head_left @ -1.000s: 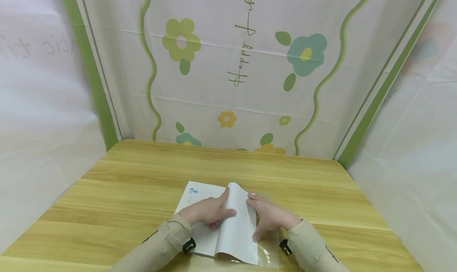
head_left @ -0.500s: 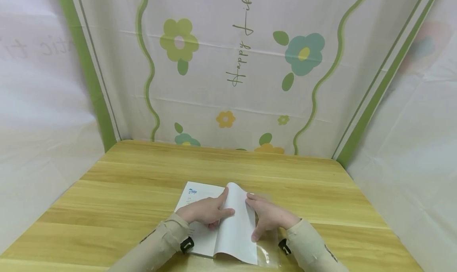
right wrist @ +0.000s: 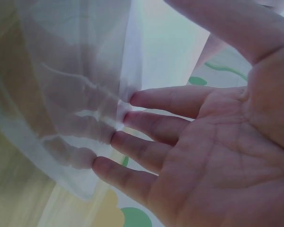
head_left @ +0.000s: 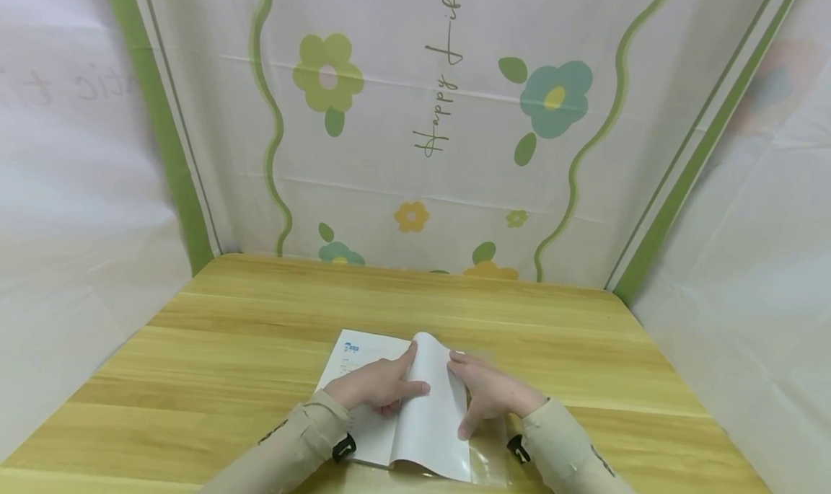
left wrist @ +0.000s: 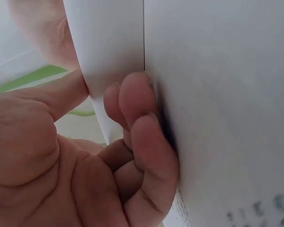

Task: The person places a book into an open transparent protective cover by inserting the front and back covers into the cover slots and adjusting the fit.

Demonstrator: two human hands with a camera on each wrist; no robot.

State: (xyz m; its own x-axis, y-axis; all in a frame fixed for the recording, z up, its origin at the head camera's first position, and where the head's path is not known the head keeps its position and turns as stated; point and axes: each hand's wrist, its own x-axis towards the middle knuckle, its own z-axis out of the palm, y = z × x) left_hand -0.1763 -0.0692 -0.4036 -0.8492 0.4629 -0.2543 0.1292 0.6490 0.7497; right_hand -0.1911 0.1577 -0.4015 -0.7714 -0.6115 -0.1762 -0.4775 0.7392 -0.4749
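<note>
On the book (head_left: 376, 443), the blue mark (head_left: 351, 347) and the lines beneath it are too small to read, and the left grip (head_left: 379, 382) hides part of the same page. What lies under the book's raised leaf (head_left: 431, 422) is out of sight. Right of the book, the clear sheet (head_left: 491, 458) is partly covered by the right grip (head_left: 490, 391). On the book's near side, sleeves (head_left: 286, 447) and counter (head_left: 656, 400) are cut off. Close up, the book's characters (left wrist: 258, 208) blur.
</note>
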